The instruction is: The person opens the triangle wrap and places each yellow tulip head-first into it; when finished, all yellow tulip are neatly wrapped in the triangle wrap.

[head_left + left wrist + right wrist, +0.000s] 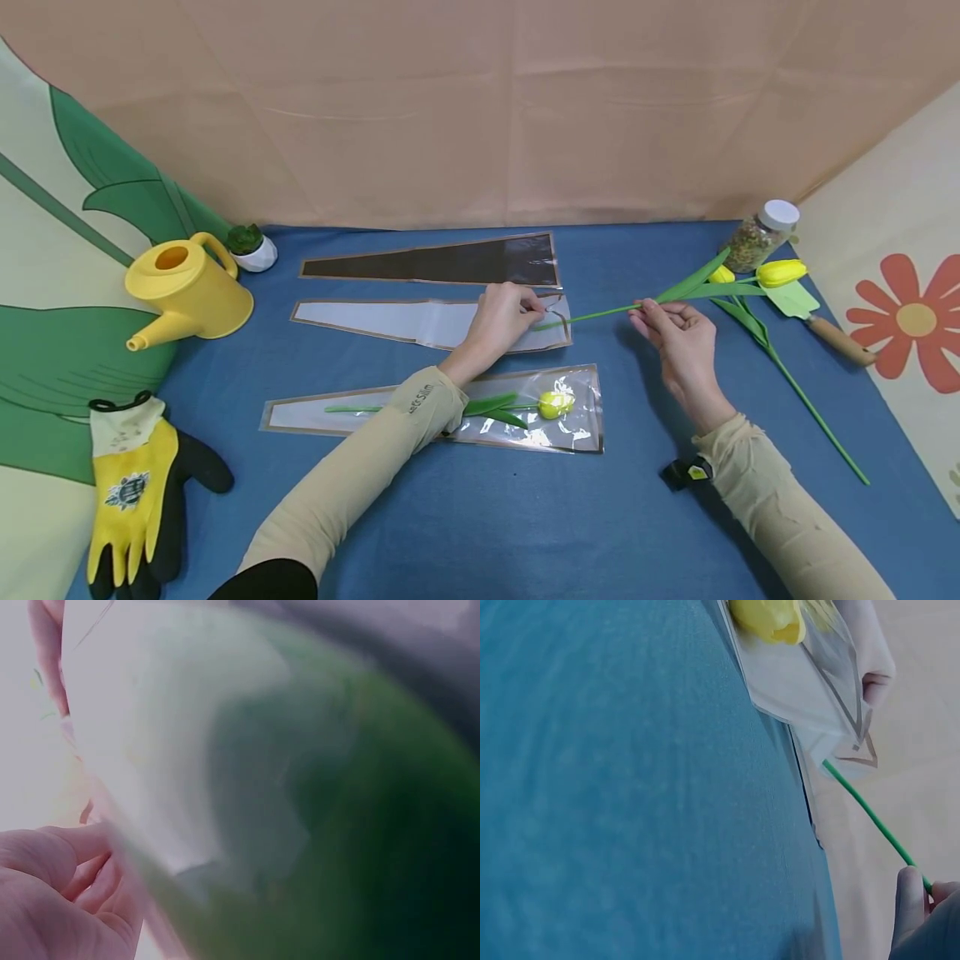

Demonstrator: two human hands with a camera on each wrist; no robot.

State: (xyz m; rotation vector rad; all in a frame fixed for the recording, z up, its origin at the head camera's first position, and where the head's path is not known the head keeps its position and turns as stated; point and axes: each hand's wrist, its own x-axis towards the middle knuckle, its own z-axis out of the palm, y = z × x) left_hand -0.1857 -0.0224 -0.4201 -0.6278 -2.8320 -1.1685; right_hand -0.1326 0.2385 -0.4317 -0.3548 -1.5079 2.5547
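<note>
My left hand (501, 323) pinches the wide end of the middle flower sleeve (390, 319), white with a brown border. With fingertips and thumb, my right hand (681, 343) holds the green stem of a yellow tulip (782, 272). The stem's tip lies at the sleeve's mouth, and in the right wrist view the stem (871, 815) enters between the plastic layers. Nearer me, a filled sleeve (585, 425) contains another yellow tulip (556, 405). Blurred plastic and green cover most of the left wrist view.
A dark-looking sleeve (450, 259) lies behind. At right are a loose tulip (813, 408), a jar (753, 240) and a wooden-handled trowel (840, 340). A yellow watering can (191, 287), potted plant (255, 250) and work gloves (138, 492) are at left.
</note>
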